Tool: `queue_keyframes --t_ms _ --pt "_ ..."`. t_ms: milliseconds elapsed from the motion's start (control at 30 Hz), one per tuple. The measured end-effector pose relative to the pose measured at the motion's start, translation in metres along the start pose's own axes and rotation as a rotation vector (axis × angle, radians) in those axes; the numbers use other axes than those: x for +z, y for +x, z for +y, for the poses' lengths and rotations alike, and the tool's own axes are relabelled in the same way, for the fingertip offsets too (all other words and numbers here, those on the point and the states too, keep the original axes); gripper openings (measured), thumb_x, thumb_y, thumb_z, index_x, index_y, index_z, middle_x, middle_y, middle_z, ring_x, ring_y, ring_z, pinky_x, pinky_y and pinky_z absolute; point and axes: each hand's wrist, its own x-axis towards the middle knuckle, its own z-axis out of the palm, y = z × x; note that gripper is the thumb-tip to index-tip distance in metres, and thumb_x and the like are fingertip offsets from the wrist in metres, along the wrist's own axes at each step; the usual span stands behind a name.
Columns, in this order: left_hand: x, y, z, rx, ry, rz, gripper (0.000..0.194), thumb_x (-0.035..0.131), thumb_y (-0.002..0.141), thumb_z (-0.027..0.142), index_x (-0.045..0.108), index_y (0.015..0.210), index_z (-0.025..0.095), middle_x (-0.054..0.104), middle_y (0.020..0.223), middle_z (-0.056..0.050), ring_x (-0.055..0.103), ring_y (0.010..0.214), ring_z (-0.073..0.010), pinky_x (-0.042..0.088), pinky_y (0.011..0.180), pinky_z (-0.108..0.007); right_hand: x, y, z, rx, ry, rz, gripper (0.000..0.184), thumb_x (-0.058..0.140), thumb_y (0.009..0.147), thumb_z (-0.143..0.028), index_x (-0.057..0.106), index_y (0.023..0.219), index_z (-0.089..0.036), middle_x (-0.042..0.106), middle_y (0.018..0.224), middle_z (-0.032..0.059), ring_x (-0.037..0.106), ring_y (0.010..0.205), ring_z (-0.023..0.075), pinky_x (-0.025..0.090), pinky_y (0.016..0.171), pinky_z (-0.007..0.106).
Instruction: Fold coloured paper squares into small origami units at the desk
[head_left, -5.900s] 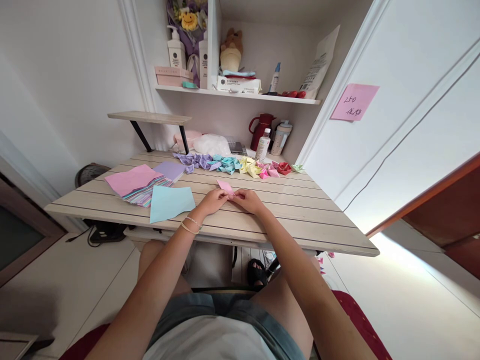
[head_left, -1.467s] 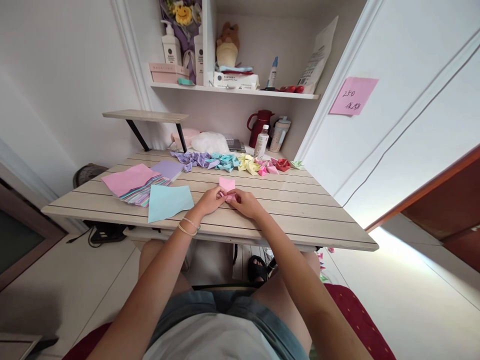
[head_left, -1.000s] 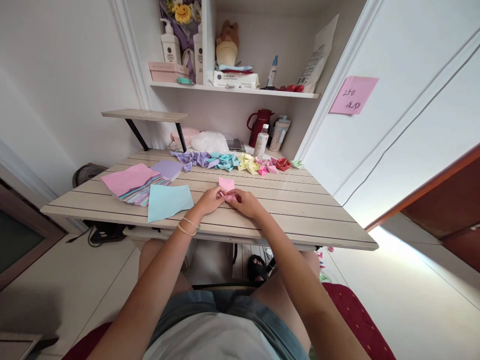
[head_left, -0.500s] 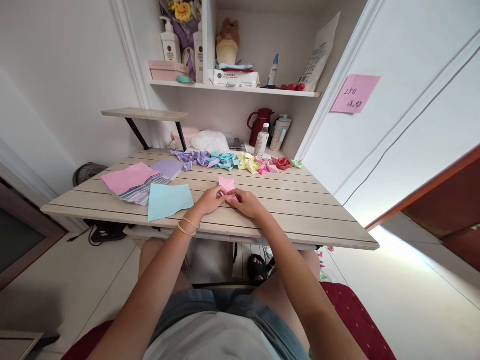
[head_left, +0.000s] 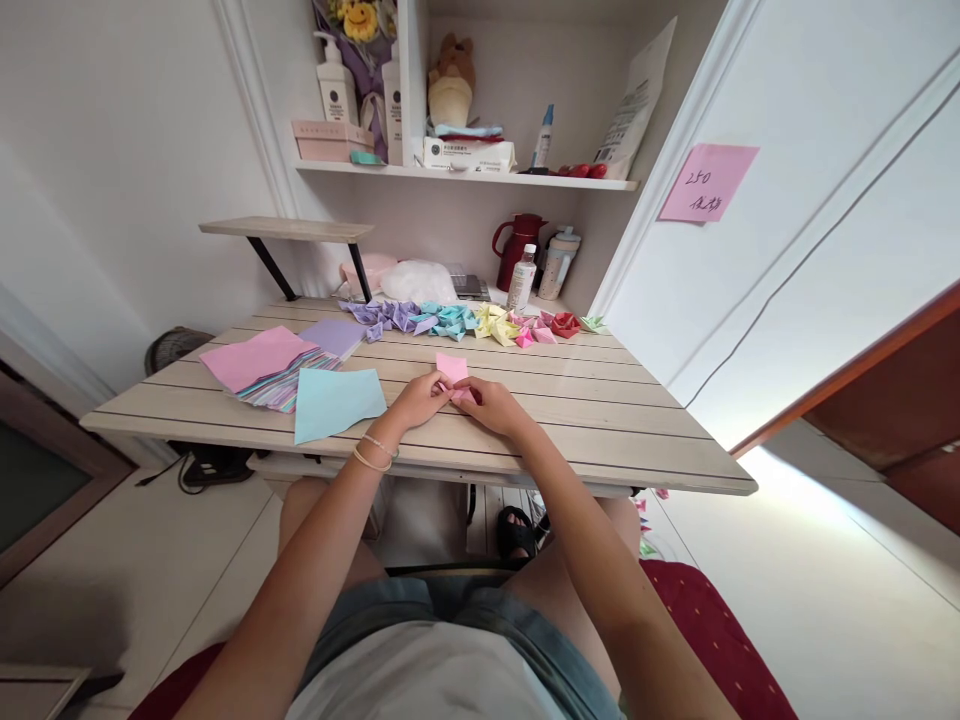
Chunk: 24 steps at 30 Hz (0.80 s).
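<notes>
A small folded piece of pink paper (head_left: 451, 367) is held low over the middle of the desk (head_left: 585, 420). My left hand (head_left: 424, 398) pinches its near left part, thumb and fingers pressed together. My right hand (head_left: 486, 404) grips the near right part, its fingertips almost meeting those of the left. The near folds are partly hidden by my fingers. To the left of my hands lies a loose light-blue sheet (head_left: 339, 404). Beyond it rests a stack of coloured paper (head_left: 289, 378) with a pink sheet (head_left: 259, 357) on top.
Along the back of the desk runs a row of folded paper pieces: purple (head_left: 397, 317), blue (head_left: 448, 320), yellow (head_left: 495, 325), pink and red. Behind them stand a plastic bottle (head_left: 522, 280), a red jug (head_left: 517, 248) and a tumbler (head_left: 559, 263). A small raised shelf (head_left: 289, 230) stands at back left.
My hands keep nearly the same grip on the pink paper. The whole view has shifted very slightly; nothing else has visibly moved.
</notes>
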Motion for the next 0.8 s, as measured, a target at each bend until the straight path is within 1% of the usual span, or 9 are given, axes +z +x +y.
queue_keyframes --t_ms 200,467,800 --pt "-0.0008 -0.0006 0.0024 -0.01 0.002 -0.001 0.016 0.057 0.075 0.032 0.06 0.083 0.019 0.067 0.083 -0.003 0.061 0.077 -0.0174 0.049 0.07 -0.029 0.0007 0.0003 0.0011 -0.022 0.009 0.008 0.03 0.056 0.082 -0.032 0.063 0.108 -0.019 0.066 0.081 0.0035 0.054 0.069 0.0136 0.035 0.064 0.024" --pt "-0.0006 -0.0009 0.0021 -0.008 -0.003 -0.004 0.017 0.057 0.075 0.033 0.06 0.084 0.018 0.067 0.083 -0.003 0.061 0.077 -0.0174 0.049 0.072 -0.03 -0.0004 -0.0007 -0.0007 -0.012 0.014 0.003 0.03 0.057 0.082 -0.033 0.063 0.108 -0.019 0.066 0.083 0.0043 0.055 0.071 0.0145 0.036 0.064 0.024" --pt "-0.0007 -0.0019 0.0036 0.016 0.026 0.0 0.016 0.057 0.077 0.031 0.06 0.085 0.018 0.067 0.085 -0.003 0.061 0.079 -0.0174 0.049 0.074 -0.03 -0.0012 -0.0012 -0.0008 -0.016 0.026 -0.008 0.031 0.056 0.083 -0.033 0.063 0.11 -0.019 0.068 0.093 0.0053 0.058 0.076 0.0154 0.038 0.068 0.025"
